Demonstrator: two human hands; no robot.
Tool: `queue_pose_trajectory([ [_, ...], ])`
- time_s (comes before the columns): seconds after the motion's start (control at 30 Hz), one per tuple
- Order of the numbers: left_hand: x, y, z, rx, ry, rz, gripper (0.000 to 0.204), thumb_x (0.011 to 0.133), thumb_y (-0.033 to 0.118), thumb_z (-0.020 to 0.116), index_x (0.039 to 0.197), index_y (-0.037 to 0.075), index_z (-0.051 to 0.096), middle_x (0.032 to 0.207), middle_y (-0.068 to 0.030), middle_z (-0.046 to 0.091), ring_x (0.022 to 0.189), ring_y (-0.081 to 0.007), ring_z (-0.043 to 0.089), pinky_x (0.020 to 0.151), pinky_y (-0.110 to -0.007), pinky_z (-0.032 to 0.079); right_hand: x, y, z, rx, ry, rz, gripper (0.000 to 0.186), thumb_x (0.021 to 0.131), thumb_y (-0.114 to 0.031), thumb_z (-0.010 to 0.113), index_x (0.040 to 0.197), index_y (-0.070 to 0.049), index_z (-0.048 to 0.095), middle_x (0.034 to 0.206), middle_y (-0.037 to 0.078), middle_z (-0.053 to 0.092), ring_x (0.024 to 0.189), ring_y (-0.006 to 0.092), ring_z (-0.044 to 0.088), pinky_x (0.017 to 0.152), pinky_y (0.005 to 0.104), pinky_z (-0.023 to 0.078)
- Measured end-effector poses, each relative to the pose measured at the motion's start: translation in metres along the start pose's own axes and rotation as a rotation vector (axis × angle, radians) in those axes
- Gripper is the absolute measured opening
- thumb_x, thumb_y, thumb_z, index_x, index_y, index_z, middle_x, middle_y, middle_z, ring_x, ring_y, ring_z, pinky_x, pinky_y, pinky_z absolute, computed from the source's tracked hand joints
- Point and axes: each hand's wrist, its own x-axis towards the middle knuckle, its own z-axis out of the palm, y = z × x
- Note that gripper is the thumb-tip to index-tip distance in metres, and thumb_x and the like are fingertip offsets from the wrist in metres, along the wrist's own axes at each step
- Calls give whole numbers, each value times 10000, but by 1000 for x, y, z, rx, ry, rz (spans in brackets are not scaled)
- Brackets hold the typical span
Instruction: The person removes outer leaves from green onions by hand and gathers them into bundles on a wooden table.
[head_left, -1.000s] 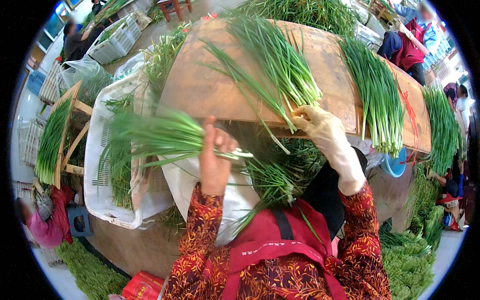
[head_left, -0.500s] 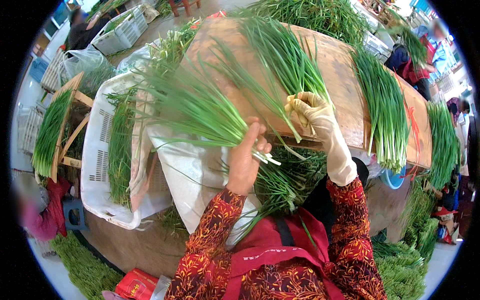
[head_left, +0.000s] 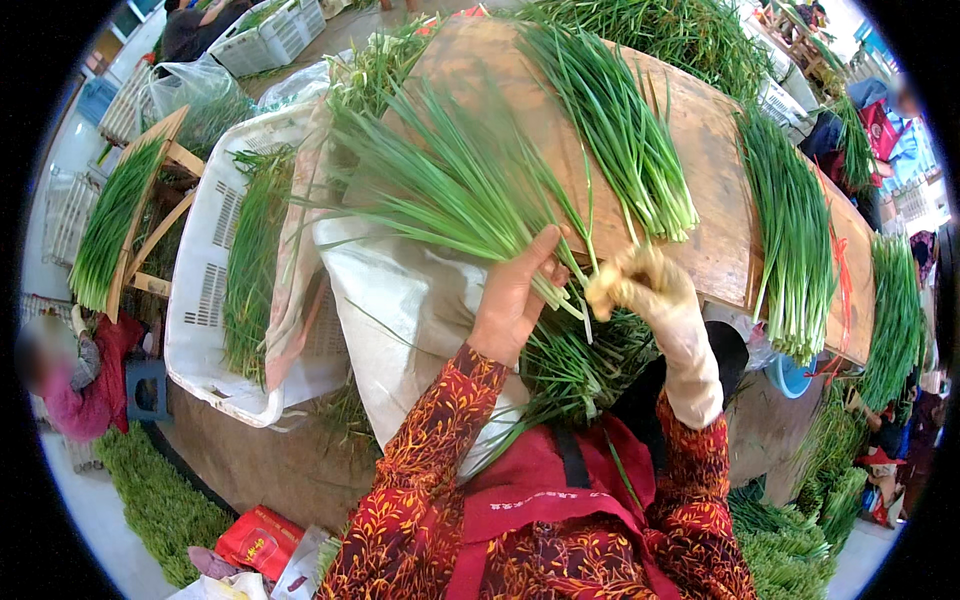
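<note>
Head view, left to right: a white plastic crate (head_left: 188, 340) with slotted walls and a rounded rim stands beside a smooth, creased white sheet (head_left: 385, 285). The bare left hand (head_left: 515, 300) is closed around a fanned bundle of long, flat green stalks (head_left: 465, 205), held at its pale end near the front edge of a worn brown wooden board (head_left: 465, 65). The right hand (head_left: 645, 290), in a wrinkled cream glove, has its fingers drawn together beside the stalk ends; blur leaves me unable to tell whether they pinch one. On the board lie a thick green bunch with white ends (head_left: 635, 150) and, farther right, a second long green bunch (head_left: 795, 240).

Half a second ago, the bundle's ends were farther from the glove, which was up by the thick bunch's ends; now it is lower, just off that edge.

The held bundle spreads wide at its blurred tips and narrows to whitish, slightly uneven ends.
</note>
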Motion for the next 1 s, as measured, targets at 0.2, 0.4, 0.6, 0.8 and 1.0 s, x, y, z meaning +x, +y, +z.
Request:
queue_pose_trajectory([
  [0.2, -14, -6, 13, 90, -10, 10, 205, 745, 171, 628, 905, 90, 528, 798, -33, 596, 568, -53, 466, 527, -220, 437, -61, 5, -9, 258, -27, 164, 207, 721, -128, 631, 813, 2, 499, 732, 143, 571, 568, 168, 554, 549, 250, 447],
  [0.4, -11, 15, 9, 27, 34, 81, 164, 760, 144, 611, 859, 51, 519, 783, -75, 593, 513, -58, 433, 472, -209, 378, -96, 3, -7, 413, 38, 89, 186, 692, -113, 640, 707, 31, 523, 581, 166, 560, 455, 236, 557, 446, 315, 473],
  [0.6, -12, 30, 0, 87, 87, 225, 128, 780, 130, 585, 845, 47, 513, 767, -63, 578, 502, -58, 423, 457, -211, 361, -144, 13, -32, 354, 23, 256, 231, 735, -143, 600, 779, 77, 543, 598, 183, 575, 415, 198, 546, 321, 244, 403],
  [0.8, -15, 43, -3, 29, -124, 235, 146, 821, 180, 534, 870, 45, 506, 818, -36, 566, 512, -30, 412, 461, -193, 338, -94, -14, -19, -599, 292, 388, 298, 749, -170, 572, 1010, -29, 548, 861, 62, 607, 587, 99, 525, 587, 236, 439],
  [1.0, -23, 23, 11, 214, -120, 228, 281, 822, 222, 525, 998, 3, 528, 591, 17, 459, 549, -80, 421, 501, -207, 348, -2, -17, 21, -36, -107, 400, 264, 819, -286, 508, 901, -45, 578, 712, 12, 586, 516, 61, 416, 498, 186, 358],
])
